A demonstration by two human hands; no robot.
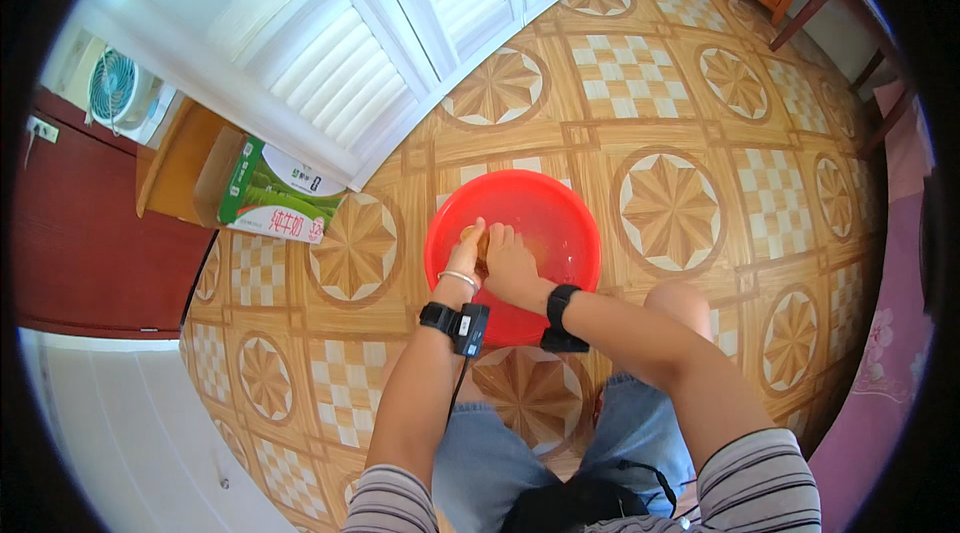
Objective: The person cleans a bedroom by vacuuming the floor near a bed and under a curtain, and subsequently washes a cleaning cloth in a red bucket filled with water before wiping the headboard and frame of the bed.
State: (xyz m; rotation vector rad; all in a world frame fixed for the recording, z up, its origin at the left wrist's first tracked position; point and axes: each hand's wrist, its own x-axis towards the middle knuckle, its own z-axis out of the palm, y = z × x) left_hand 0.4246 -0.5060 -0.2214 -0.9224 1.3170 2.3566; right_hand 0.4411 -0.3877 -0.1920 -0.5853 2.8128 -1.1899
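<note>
Patterned floor (640, 138) surrounds my red basin (590, 233); my left hand (465, 253) and right hand (512, 265) press together around a brownish lump (483, 246), at the latter's ten o'clock.

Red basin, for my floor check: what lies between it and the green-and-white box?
In the head view, only patterned floor with a star design separates box and basin.

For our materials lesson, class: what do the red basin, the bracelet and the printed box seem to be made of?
Red basin: probably glossy plastic; evenly coloured, smooth rounded rim.
Bracelet: likely polished metal; silvery shine, though too small to be sure.
Printed box: seemingly smooth cardboard; flat panels, straight edges.
</note>
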